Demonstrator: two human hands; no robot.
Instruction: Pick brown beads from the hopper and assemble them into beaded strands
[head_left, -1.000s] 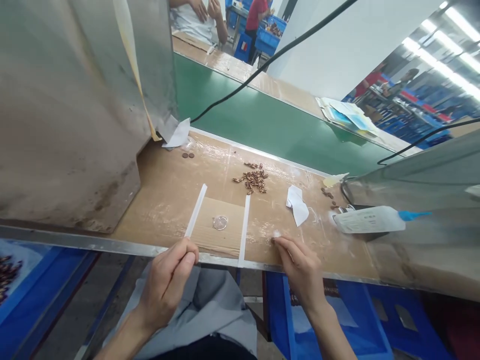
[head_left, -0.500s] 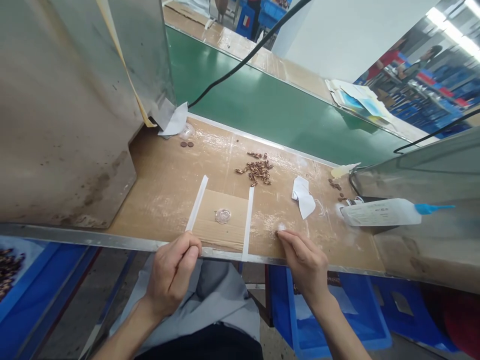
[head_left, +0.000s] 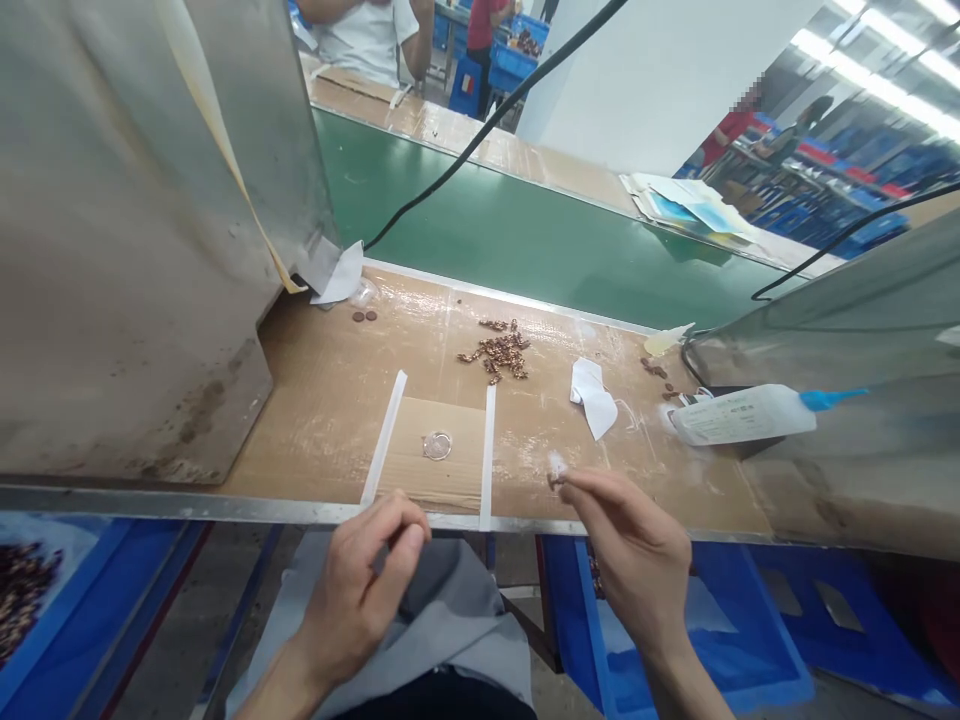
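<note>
The hands are apart. The right hand [head_left: 630, 545] seems to pinch a tiny brown piece [head_left: 553, 482], while a clear ring [head_left: 437, 446] on the cardboard pad [head_left: 427, 480] lies at 1 o'clock from the nearer left hand [head_left: 360, 590].

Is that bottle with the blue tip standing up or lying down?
Lying down: the plastic bottle rests on its side, its blue nozzle pointing sideways.

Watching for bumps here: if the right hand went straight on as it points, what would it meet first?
From the right hand, probably the white strip beside the cardboard square, once past the white tuft at its fingertips; height above the bench is unclear.
</note>
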